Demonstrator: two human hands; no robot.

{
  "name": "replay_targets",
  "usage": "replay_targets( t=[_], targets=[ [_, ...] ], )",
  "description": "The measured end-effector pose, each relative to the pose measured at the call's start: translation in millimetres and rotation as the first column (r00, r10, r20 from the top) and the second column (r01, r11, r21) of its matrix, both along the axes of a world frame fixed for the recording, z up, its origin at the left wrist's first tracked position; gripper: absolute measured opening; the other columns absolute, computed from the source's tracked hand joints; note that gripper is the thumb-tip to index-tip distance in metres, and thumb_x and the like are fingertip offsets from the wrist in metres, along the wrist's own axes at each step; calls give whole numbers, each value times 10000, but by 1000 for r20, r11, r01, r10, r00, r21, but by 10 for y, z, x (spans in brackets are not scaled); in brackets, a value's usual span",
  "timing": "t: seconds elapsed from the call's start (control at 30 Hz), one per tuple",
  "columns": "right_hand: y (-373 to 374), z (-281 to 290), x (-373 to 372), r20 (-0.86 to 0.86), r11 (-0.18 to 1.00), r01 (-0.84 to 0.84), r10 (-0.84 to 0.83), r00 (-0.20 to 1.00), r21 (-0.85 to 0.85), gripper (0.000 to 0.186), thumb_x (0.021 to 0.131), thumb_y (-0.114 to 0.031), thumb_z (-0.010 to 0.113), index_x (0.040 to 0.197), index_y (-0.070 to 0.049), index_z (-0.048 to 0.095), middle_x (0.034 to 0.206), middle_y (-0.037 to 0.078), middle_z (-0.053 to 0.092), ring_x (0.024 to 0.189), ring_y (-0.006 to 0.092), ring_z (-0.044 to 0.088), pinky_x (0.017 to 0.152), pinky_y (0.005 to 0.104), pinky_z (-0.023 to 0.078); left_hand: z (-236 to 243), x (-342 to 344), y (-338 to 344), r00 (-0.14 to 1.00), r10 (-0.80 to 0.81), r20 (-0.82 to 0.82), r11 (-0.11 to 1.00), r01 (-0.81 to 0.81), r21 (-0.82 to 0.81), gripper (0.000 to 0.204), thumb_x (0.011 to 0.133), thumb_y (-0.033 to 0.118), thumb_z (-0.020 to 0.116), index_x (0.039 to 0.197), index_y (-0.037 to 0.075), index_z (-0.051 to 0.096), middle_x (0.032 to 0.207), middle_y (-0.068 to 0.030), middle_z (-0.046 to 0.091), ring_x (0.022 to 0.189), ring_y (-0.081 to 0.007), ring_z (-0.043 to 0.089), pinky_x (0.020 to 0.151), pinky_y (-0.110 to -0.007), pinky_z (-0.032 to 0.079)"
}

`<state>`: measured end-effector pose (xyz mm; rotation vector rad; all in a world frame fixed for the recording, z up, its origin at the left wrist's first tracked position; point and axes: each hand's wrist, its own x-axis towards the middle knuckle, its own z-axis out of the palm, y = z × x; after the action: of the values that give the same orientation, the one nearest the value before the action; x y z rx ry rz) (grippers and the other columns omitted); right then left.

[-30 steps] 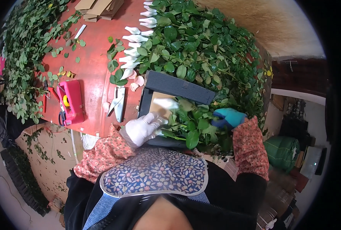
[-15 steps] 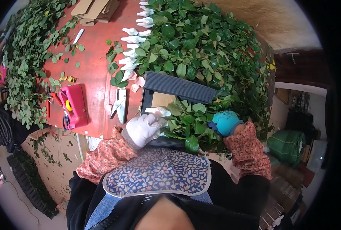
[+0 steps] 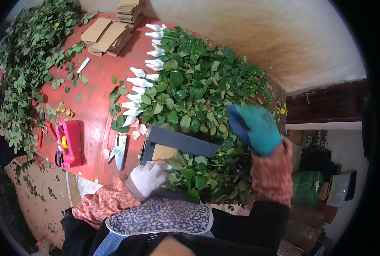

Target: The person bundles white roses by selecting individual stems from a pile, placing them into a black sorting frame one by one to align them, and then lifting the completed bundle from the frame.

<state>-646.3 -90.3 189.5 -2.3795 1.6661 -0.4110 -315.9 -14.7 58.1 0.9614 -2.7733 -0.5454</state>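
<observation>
My left hand [image 3: 146,179], in a white glove, is closed at the near left end of a dark ridged tray [image 3: 179,142]. Its curled fingers are on the white net-sleeved head of a leafy flower stem [image 3: 194,173], and mostly hide that head. The leaves stretch rightward from them across the tray, over a piece of brown cardboard [image 3: 164,152]. My right hand [image 3: 258,128], in a teal and blue glove, is raised over the right side of the leaf pile. Motion blurs it, so its fingers cannot be made out.
Several leafy stems [image 3: 198,81] with white-sleeved heads [image 3: 138,82] lie in a row behind the tray. Left of it are pruning shears [image 3: 119,151], a pink tape dispenser [image 3: 72,143] and scissors [image 3: 60,151]. Cardboard pieces [image 3: 106,36] are stacked further back; more foliage [image 3: 32,64] lies far left.
My right hand has lifted away from the stems in the tray, up and forward over the leaf pile. My left hand stays by the flower head. The view has shifted.
</observation>
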Motion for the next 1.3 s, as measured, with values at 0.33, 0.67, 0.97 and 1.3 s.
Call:
replay_targets(
  t=[0.33,0.67,0.97,1.3],
  targets=[
    [-1805,-2055,-165,-250,836,306,-210,945,455,425,877,-262,661,1269,-114,592,1173,189,637,1047,355,618,907,432,486,-27,-16,14,994,-46,-103,997,52,55,159,791,215,618,945,241,648,1147,11,581,925,-188,615,612,-332,508],
    [-1450,-1958,-289,79,971,143,-160,984,190,314,897,-204,613,1187,-87,585,1051,208,647,972,397,618,840,455,492,-71,-14,28,994,34,-102,997,-27,75,94,805,234,616,880,188,651,1145,20,580,952,-155,605,598,-296,501],
    [-939,-1346,-99,-76,812,20,30,997,583,453,907,-294,640,1288,-67,545,1171,188,635,1076,331,619,908,428,488,-92,20,50,996,-12,-86,999,16,42,101,799,245,638,895,217,658,1167,-2,578,895,-180,625,607,-306,535],
    [-504,-387,-920,686,945,327,-243,686,7,451,798,-53,655,1241,-12,580,1100,142,641,1015,295,609,900,400,486,-94,-12,118,1000,12,7,995,-13,103,495,820,280,639,1285,132,550,1166,-29,565,860,-196,629,648,-326,524]
  ],
)
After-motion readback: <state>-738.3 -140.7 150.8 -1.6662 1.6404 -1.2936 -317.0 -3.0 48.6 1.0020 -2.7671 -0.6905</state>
